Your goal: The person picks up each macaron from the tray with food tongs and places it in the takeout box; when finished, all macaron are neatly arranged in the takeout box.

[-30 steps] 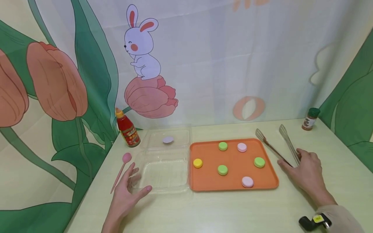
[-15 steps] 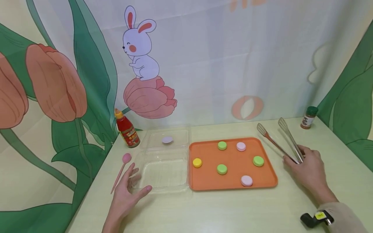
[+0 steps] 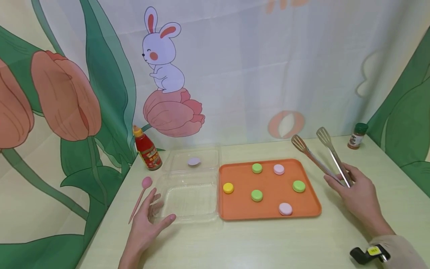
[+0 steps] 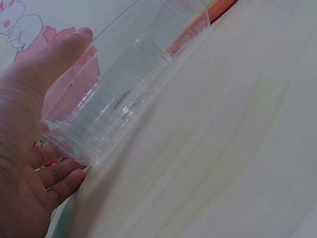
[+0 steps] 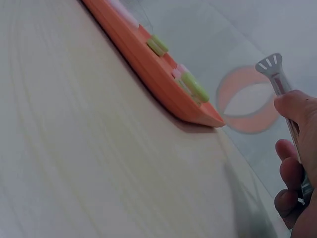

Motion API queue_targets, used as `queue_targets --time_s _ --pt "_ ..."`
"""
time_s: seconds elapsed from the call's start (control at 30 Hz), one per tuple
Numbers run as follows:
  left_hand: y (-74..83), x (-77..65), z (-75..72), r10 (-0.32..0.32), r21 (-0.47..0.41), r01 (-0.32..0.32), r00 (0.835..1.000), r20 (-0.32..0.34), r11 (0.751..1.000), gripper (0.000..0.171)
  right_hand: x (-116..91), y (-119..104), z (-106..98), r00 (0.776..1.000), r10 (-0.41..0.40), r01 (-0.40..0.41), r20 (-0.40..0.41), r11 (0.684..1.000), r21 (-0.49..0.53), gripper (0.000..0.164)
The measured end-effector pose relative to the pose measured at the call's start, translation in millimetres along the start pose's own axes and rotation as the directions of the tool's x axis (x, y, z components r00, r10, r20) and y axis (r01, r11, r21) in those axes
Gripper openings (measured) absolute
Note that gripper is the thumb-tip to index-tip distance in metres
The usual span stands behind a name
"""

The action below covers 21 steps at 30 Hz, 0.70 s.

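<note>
My right hand (image 3: 361, 196) grips metal tongs (image 3: 338, 162) by the handle, right of the orange tray. Their slotted ends stand apart and point to the back. In the right wrist view thumb and fingers wrap the tongs (image 5: 278, 79), raised over the table. My left hand (image 3: 144, 224) is at the left front corner of a clear plastic box (image 3: 189, 200); its fingers lie along the side and the thumb reaches past the front rim. The left wrist view shows the fingertips beside the box wall (image 4: 106, 106). Several green, pink and yellow macarons lie on the tray (image 3: 268, 216).
The box's flipped-back lid (image 3: 174, 158) bears a pale round sticker (image 3: 193, 161). A red sauce bottle (image 3: 149, 151) stands at the back left, with a pink spoon (image 3: 141, 196) in front of it. A green-capped spice jar (image 3: 357, 136) stands back right, before a printed curtain (image 3: 235, 74).
My right hand has lifted the tongs from the table, and their ends have risen toward the back. The left hand and the macarons have stayed put.
</note>
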<state>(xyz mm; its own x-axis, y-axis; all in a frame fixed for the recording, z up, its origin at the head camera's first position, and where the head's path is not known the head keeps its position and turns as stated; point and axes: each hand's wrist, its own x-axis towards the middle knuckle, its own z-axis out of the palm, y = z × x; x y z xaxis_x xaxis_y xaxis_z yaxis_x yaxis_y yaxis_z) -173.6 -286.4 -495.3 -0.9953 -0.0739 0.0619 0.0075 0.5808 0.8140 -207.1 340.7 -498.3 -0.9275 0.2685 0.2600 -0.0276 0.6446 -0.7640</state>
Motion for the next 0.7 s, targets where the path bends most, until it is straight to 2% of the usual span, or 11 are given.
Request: queue_targets --time_s 0.17,0.7 --pt "-1.2 -0.2 -0.4 -0.002 -0.007 0.002 1.0 0.004 1.0 0.118 -1.9 -9.8 -2.4 0.999 0.031 -0.031 0.021 0.999 0.029 0.089" --pt "-2.3 0.3 -0.4 0.007 0.009 -0.007 1.0 0.003 1.0 0.116 -9.0 -25.3 -7.1 0.993 -0.094 0.095 0.064 0.995 -0.003 0.066"
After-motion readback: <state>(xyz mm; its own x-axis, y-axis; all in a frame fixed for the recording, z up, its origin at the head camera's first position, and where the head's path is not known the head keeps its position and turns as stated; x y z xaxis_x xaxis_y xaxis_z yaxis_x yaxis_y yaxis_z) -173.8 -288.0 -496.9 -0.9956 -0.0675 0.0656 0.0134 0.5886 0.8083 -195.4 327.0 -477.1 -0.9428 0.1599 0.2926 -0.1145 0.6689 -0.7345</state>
